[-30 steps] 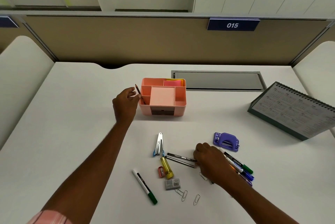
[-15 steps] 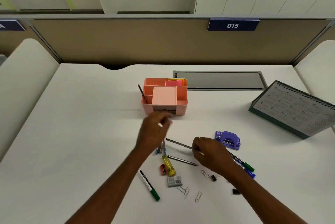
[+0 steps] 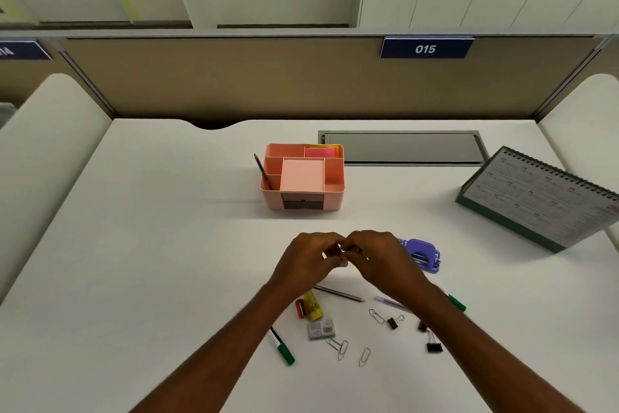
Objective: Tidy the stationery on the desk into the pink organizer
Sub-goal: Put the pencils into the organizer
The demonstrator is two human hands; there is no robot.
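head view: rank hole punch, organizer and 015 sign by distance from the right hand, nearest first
1. Hole punch: right beside the right hand, on its right.
2. Organizer: behind the hand and to its left, mid-desk.
3. 015 sign: up on the partition, behind everything.

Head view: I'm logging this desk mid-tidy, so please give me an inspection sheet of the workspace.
Surface: white desk.
Job's things: pink organizer holds one pencil in its front-left compartment and sticky notes at the back; loose pencil, green-capped marker, paper clips, binder clips and purple hole punch lie on the desk.
Clutter: desk calendar at right.
Hands: left hand and right hand meet above the desk, fingers curled; contents hidden.
Cables: nothing seen.
Surroundings: tan partition, plate 015, closed desk hatch.
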